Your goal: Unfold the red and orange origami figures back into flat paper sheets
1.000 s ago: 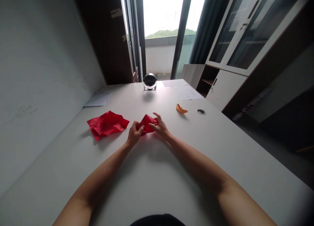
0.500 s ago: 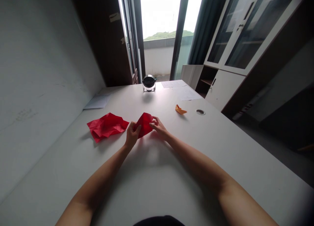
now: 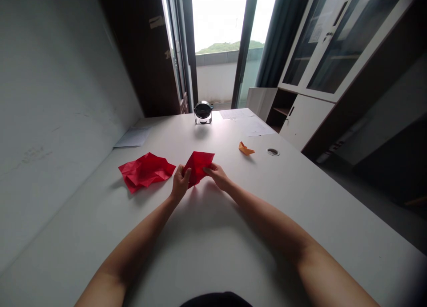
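A folded piece of red paper (image 3: 199, 165) is held up just above the white table, between my two hands. My left hand (image 3: 180, 182) is closed on its left edge, thumb lying over the front. The fingers of my right hand (image 3: 217, 175) pinch the paper at its right side, below the upper right corner. To the left of my left hand lies a larger, creased sheet of red paper (image 3: 146, 172). A small orange folded paper boat (image 3: 246, 148) rests beyond my right hand.
A round black device on a metal stand (image 3: 203, 112) stands at the table's far edge. Papers (image 3: 256, 127) lie at the back right, another sheet (image 3: 132, 137) by the left wall. A round cable hole (image 3: 272, 152) opens in the white table (image 3: 207, 249). Cabinets stand at right.
The upper right corner of the red paper now spreads out to the right, making it look wider. My right hand's fingers have slid slightly down along its side.
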Demonstrator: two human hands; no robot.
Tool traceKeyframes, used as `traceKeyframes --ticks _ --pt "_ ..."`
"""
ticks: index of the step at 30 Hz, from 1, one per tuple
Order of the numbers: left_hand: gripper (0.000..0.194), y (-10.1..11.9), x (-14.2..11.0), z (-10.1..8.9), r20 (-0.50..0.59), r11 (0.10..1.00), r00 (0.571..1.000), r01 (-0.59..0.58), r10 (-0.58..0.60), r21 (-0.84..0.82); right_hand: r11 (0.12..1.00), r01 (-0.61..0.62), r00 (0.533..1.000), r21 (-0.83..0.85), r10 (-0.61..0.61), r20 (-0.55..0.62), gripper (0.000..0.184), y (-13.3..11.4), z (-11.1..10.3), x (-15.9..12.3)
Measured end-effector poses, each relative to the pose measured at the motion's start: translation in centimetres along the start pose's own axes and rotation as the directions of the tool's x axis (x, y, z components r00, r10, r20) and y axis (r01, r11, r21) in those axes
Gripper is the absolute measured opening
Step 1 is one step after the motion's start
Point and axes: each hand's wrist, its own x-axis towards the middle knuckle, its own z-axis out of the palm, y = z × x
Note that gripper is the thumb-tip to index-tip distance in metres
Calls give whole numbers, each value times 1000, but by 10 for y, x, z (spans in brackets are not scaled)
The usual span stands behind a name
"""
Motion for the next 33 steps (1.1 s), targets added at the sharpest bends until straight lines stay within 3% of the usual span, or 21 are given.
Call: traceKeyframes --ticks 7,14,17,28,33 --pt "42 -9 5 0 156 973 976 176 -153 -146 998 56 978 37 -48 -201 37 -3 -2 2" --pt "52 -8 6 1 416 852 854 446 -313 -274 996 89 955 15 -81 -284 40 -4 0 0" --pt "49 -11 7 -2 434 815 819 514 -375 -267 995 95 958 4 -90 -272 40 -3 -1 1" --pt "57 -9 10 -3 356 857 888 408 -291 -316 998 -12 991 -54 5 -131 45 -5 0 -3" --pt "57 -17 12 -3 281 863 916 374 -285 -341 998 -37 983 -56 26 -181 44 0 -1 -2"
